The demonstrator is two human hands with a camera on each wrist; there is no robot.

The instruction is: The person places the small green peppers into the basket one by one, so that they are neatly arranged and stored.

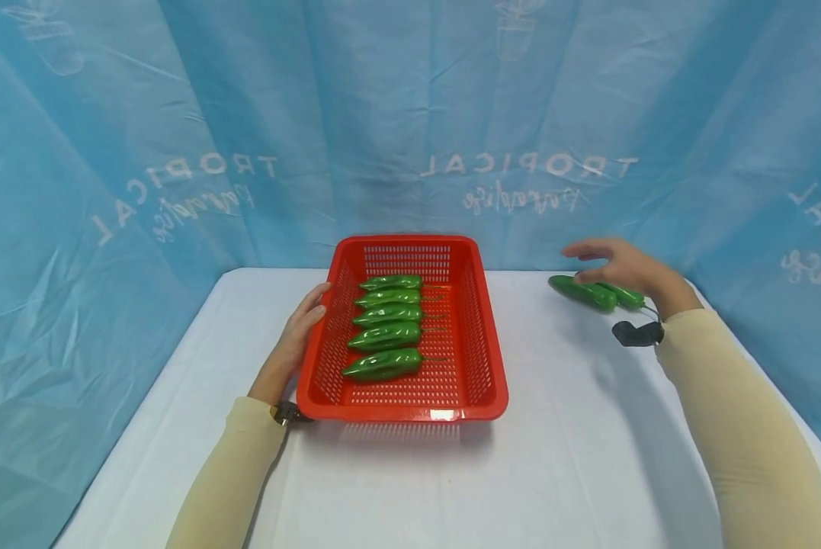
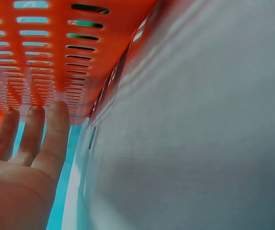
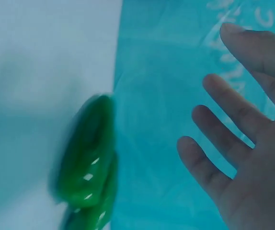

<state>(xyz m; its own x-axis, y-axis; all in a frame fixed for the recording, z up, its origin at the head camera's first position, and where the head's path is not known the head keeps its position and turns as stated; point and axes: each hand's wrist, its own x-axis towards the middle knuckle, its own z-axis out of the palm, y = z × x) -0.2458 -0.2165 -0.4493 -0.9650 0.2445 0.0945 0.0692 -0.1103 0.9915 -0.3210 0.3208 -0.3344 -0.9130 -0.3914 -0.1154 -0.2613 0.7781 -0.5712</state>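
Note:
A red plastic basket [image 1: 492,366] with slotted walls stands mid-table. Several green chili peppers [image 1: 386,335] lie in it in a row, stems to the right. At the basket's left side is my left hand [image 1: 293,335]; in the left wrist view its extended fingers [image 2: 56,124] touch the slotted outer wall. My right hand [image 1: 619,267] hovers above two more green peppers [image 1: 582,293] at the table's back right. Its fingers [image 3: 219,134] are spread and hold nothing. In the right wrist view, one pepper [image 3: 87,153] partly covers the other.
A white-covered table [image 1: 547,457] carries everything. Blue plastic curtains [image 1: 383,114] with white lettering hang along its back and both sides, close behind the basket and the loose peppers. A dark wrist device [image 1: 636,334] sits on my right wrist.

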